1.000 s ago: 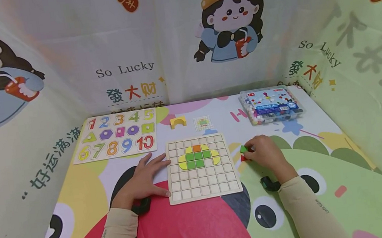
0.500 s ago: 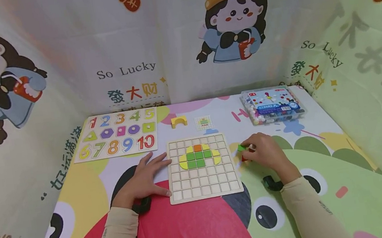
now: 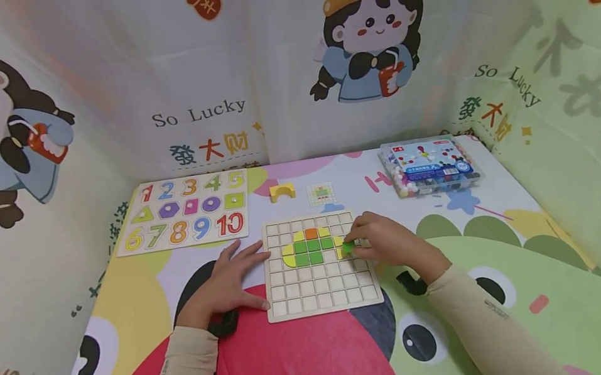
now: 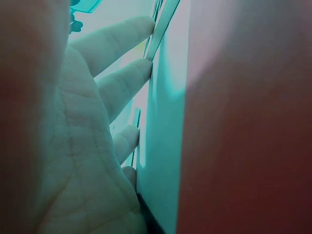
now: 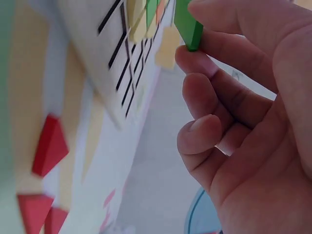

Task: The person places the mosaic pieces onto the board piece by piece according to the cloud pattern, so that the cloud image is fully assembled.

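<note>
My right hand (image 3: 390,240) pinches a green block (image 5: 186,24) between thumb and fingers, over the right part of a wooden grid board (image 3: 314,288). Yellow rounded pieces (image 3: 288,256), green squares (image 3: 315,257) and an orange square (image 3: 311,233) sit in the upper cells of this board. The fingers of my left hand (image 3: 225,289) are spread, their tips and thumb at the board's left edge. In the right wrist view, red triangular blocks (image 5: 50,146) lie on the table beside the board; my right hand hides them in the head view.
A number and shape puzzle board (image 3: 181,213) lies at the back left. Behind the grid board are a yellow arch block (image 3: 282,192) and a small pattern card (image 3: 322,194). A clear box (image 3: 430,165) of small coloured parts stands at the back right.
My right hand has picked up the green block from the table to the right and carried it left over the grid board. The left hand has stayed at the board's edge.
</note>
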Available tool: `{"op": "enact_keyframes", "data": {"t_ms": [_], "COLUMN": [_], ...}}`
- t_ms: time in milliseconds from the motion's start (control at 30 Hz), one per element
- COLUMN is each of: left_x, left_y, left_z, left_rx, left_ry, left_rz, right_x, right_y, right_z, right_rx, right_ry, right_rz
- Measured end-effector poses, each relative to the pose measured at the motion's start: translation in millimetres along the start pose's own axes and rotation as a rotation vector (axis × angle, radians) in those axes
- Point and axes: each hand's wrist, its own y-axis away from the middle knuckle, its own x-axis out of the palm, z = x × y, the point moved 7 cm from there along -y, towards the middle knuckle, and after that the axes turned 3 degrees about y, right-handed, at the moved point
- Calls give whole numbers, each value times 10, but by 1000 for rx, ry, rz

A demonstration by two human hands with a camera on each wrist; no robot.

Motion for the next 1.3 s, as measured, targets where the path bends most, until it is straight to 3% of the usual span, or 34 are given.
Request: {"op": "enact_keyframes", "data": {"t_ms": [200, 600, 1300], "left_x": [-4, -12, -9], "left_y": [-8, -7, -16], "left_z": [-4, -31, -27], "left_rx": [4, -1, 7], "left_ry": [0, 1, -4], "left_rz": [-1, 1, 3], "right_x": [86, 303, 341], "right_y": [-156, -293, -335], "right_z": [143, 197, 257], "right_rx": [-69, 12, 19], "right_ry": [25, 66, 101], "right_rz": [46, 141, 119]}}
